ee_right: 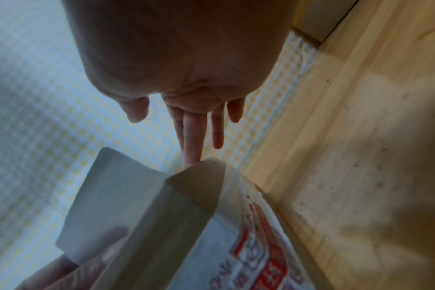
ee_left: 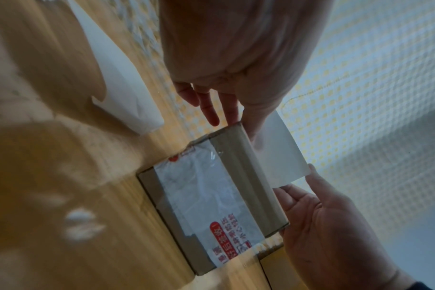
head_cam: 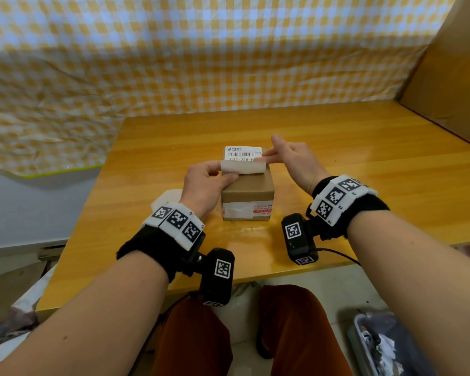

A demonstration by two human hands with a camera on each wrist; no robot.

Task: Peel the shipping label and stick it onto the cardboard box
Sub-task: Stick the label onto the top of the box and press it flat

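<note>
The left hand (head_cam: 204,185) pinches the near left corner of the white backing sheet (head_cam: 242,167) between thumb and forefinger, the thumb lying over the sheet's lower edge. The right hand (head_cam: 293,161) pinches the right edge of the shipping label (head_cam: 242,153) between thumb and fingertips, its other fingers stretched out and relaxed. The label stands up behind the backing, its barcode and printed digits facing the head camera, while the backing curls forward and down in front of it; the two are still joined along a line that the backing hides. Both pieces are held in the air just above the far top edge of the cardboard box (head_cam: 248,198), between the two hands. Whether the paper touches the box top cannot be told.

The box sits on the yellow wooden table (head_cam: 364,158), directly below the hands, with a strip of white and red printed tape (head_cam: 248,210) across its near face. A crumpled white sheet (head_cam: 166,198) lies on the table just left of the box, partly hidden by the left wrist. A yellow checked cloth (head_cam: 174,55) hangs behind the table.
</note>
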